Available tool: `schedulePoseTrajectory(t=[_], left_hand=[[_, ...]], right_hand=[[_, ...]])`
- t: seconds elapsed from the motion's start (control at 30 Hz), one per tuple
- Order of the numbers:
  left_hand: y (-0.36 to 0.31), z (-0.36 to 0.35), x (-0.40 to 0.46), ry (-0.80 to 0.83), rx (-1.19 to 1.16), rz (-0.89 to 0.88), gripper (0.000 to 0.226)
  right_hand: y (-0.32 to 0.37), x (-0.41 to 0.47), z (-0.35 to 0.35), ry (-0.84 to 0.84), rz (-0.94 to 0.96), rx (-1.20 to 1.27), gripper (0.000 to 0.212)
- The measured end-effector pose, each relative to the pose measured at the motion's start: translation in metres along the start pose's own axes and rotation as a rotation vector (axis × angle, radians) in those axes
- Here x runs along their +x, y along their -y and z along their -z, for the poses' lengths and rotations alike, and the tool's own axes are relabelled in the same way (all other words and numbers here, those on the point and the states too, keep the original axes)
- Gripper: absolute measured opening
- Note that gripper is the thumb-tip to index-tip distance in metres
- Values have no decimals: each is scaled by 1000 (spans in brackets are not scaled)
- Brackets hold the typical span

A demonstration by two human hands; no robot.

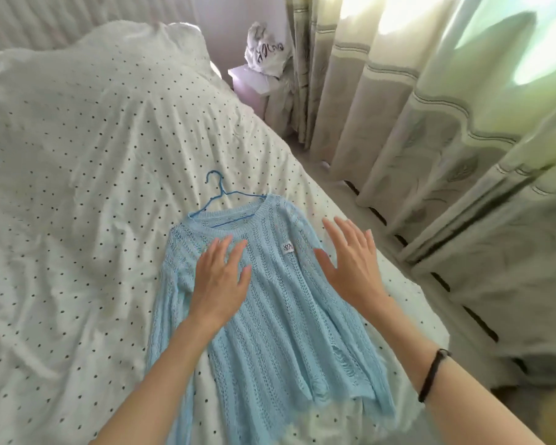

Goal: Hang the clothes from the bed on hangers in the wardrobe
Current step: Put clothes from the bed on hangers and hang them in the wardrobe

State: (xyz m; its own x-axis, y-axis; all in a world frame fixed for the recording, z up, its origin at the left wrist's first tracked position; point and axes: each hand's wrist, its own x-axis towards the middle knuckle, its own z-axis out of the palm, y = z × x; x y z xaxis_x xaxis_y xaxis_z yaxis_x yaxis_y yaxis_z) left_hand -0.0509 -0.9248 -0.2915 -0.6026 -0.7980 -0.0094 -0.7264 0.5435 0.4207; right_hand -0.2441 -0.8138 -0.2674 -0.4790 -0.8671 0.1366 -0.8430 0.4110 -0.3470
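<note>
**Blue sweater spread on the bed with a hanger at its neck**

Head view: white bedding printed with small dark dots is seen covering the bed, rumpled into folds and raised over a mound at the far end. Pale patterned curtains are hung along the right side, lit from behind. A small pale bedside unit is set at the far corner between bed and curtains, and a white plastic bag with dark lettering is placed on top of it.

A light blue open-knit sweater is laid flat on the bed near its right edge, neckline pointing away, hem toward the viewer. A small white label is sewn on the chest. A blue wire hanger is partly tucked into the neckline, its hook and one shoulder lying exposed on the bedding just beyond the collar.

The left hand is laid palm down on the chest of the sweater, fingers straight and slightly spread; nothing is gripped. The right hand is held palm down, fingers extended and spread, over the sweater's right shoulder and sleeve; nothing is held, and whether it is touching the knit cannot be told. A dark band is worn on the right forearm.
</note>
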Motion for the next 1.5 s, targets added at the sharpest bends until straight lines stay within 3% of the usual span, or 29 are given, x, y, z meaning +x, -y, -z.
schedulePoseTrajectory(t=[0.23,0.43,0.67,0.8,1.07,1.23,1.5], left_hand=[[-100,31,-37,11,-39,-373,47],[-242,17,-81,6,-145,-817,51],[-382,-9,-228,112,-249,-1244,53],[-433,-20,-328,154,-315,-1441,48],[-503,-50,-501,305,-311,-1781,50],[-541,-77,-587,453,-330,-1930,52],[-610,-142,-674,620,-359,-2093,48]], right_hand=[[-26,-125,85,-206,-253,-58,53],[-66,-254,171,-388,-517,-175,57],[-80,-448,246,-619,-849,-311,54],[-68,-563,268,-638,-1044,-368,54],[-41,-735,302,-799,-1364,-515,57],[-33,-821,307,-808,-1582,-579,56],[-77,-901,322,-822,-1796,-628,56]])
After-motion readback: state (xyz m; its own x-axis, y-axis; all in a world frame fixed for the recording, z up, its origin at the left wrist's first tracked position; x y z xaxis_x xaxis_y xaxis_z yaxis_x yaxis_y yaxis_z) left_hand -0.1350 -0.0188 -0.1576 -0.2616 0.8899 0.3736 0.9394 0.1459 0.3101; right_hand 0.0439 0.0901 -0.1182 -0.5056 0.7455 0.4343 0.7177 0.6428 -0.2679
